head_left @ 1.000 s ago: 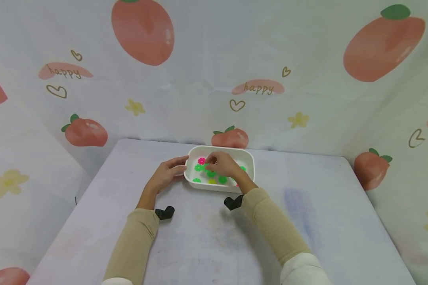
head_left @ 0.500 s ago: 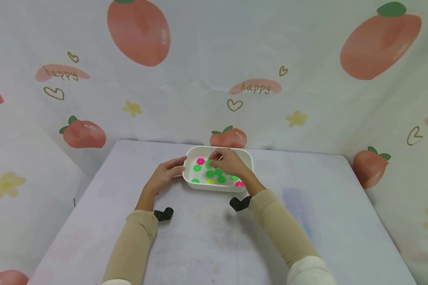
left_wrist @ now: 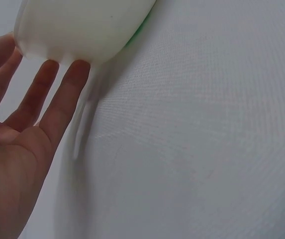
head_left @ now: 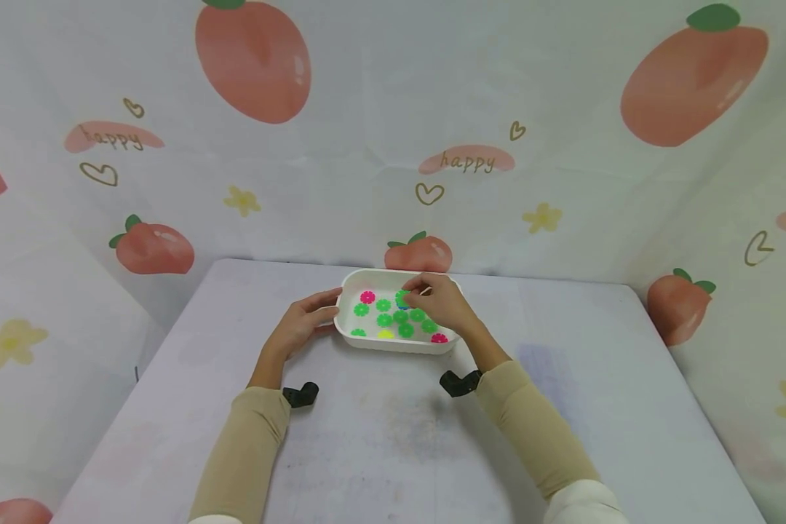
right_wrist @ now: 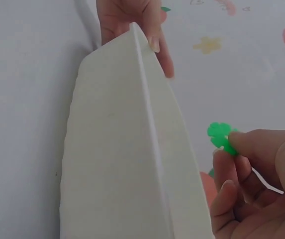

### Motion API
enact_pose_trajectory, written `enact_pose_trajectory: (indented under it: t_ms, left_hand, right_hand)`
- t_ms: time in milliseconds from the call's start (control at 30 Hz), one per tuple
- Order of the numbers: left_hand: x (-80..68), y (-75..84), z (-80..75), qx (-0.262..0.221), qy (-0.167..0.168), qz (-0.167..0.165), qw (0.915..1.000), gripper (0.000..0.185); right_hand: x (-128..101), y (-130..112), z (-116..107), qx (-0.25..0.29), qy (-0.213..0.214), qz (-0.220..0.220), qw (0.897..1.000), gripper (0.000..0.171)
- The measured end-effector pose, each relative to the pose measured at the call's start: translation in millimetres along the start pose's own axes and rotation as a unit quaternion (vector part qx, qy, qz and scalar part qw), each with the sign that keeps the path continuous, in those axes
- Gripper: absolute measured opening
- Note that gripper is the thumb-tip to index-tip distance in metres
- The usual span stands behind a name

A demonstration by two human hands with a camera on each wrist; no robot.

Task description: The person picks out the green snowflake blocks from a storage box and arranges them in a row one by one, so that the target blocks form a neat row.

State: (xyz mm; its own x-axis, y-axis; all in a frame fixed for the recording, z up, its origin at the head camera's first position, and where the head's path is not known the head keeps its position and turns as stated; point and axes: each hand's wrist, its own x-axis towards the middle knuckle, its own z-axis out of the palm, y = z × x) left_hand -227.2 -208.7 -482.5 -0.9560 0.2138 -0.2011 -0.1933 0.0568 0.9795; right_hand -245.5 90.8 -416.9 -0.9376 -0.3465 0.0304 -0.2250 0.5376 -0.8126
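Over the white tray (head_left: 393, 345), the right grip (head_left: 440, 301) pinches a green disc (right_wrist: 218, 131), probably light, stiff and slick, best taken by its notched edge, while the left grip (head_left: 303, 322), spread, touches the tray's end.
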Motion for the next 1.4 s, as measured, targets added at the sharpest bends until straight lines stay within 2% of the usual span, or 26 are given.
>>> enact_pose_trajectory:
  t_ms: [300, 600, 867, 1133, 1400]
  left_hand:
    - [0.1, -0.3, 0.8, 0.001, 0.001, -0.007, 1.0, 0.052]
    - [0.3, 2.8, 0.9, -0.005, -0.003, -0.011, 0.9999, 0.053]
    - [-0.1, 2.5, 1.2, -0.007, -0.002, -0.012, 0.9999, 0.051]
    - [1.4, 0.9, 1.4, -0.002, 0.005, -0.013, 0.9999, 0.049]
    - [-2.4, 6.0, 1.8, -0.001, -0.001, -0.008, 1.0, 0.05]
  right_hand:
    - [-11.1, 9.4, -11.4, 0.032, 0.049, 0.034, 0.998, 0.019]
    - [-19.5, 18.6, -29.1, 0.092, 0.091, 0.082, 0.988, 0.024]
    - [-30.5, 37.3, -42.9, 0.12, 0.127, 0.087, 0.981, 0.026]
    - [-41.5, 59.4, -55.2, 0.116, 0.162, 0.095, 0.975, 0.028]
    - [-42.1, 86.9, -62.7, 0.088, 0.164, 0.12, 0.975, 0.027]
